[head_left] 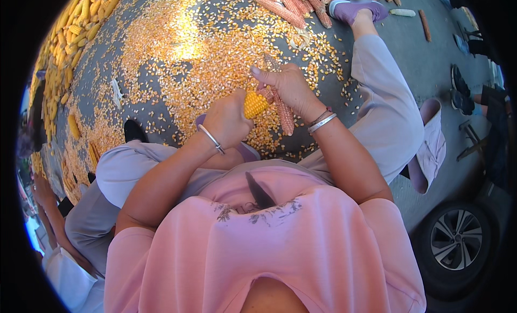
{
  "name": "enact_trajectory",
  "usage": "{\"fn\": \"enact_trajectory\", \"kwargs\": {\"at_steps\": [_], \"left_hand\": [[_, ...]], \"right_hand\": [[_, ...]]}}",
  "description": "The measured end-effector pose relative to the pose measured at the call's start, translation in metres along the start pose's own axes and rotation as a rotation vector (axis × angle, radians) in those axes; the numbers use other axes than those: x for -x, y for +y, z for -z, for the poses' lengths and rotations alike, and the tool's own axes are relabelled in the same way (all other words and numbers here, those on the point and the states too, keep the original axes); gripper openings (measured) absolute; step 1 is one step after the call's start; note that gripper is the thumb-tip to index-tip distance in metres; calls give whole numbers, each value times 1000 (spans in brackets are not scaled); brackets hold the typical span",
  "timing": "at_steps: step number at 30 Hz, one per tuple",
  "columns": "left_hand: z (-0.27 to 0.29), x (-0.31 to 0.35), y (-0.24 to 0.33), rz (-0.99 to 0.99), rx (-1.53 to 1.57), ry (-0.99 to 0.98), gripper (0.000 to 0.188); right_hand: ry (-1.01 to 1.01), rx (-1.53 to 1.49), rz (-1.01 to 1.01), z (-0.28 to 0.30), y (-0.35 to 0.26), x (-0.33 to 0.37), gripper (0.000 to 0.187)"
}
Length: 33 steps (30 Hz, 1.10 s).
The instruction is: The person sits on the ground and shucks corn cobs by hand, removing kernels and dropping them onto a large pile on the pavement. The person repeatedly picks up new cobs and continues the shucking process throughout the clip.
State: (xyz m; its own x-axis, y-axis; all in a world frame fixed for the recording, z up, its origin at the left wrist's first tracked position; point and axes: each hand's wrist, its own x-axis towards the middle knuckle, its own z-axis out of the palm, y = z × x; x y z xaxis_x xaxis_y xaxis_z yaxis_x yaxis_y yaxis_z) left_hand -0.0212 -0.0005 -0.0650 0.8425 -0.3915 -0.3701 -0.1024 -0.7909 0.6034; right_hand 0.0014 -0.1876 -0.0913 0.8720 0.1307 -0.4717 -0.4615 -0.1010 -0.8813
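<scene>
My left hand (227, 118) is wrapped round an ear of corn (255, 104), whose yellow kernels show beyond my fist. Its end points toward my right hand (291, 88), which is closed on a bare reddish corn cob (283, 117). That cob hangs down below my palm, close beside the ear, and my right thumb stretches out to the left. Whether cob and ear touch, I cannot tell. Beneath both hands, loose corn kernels (207, 84) are scattered thickly over the dark ground.
Whole yellow ears (81, 22) are heaped at the far left. Stripped cobs (285, 6) lie piled at the far side, near my purple shoe (360, 10). Another person's arm (54, 205) shows at left. A car wheel (456, 238) and a pale cloth (431, 146) are at right.
</scene>
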Motion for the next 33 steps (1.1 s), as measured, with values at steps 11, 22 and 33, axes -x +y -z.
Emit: {"fn": "enact_trajectory", "kwargs": {"at_steps": [11,22,33], "left_hand": [[32,0,-6,457,1239,-582,17],[-7,2,-7,-128,709,23,25],[16,7,-7,313,627,-403,27]], "right_hand": [[-108,-160,290,8,-18,28,45],[67,376,603,-3,-14,30,34],[13,633,697,-13,9,27,47]]}}
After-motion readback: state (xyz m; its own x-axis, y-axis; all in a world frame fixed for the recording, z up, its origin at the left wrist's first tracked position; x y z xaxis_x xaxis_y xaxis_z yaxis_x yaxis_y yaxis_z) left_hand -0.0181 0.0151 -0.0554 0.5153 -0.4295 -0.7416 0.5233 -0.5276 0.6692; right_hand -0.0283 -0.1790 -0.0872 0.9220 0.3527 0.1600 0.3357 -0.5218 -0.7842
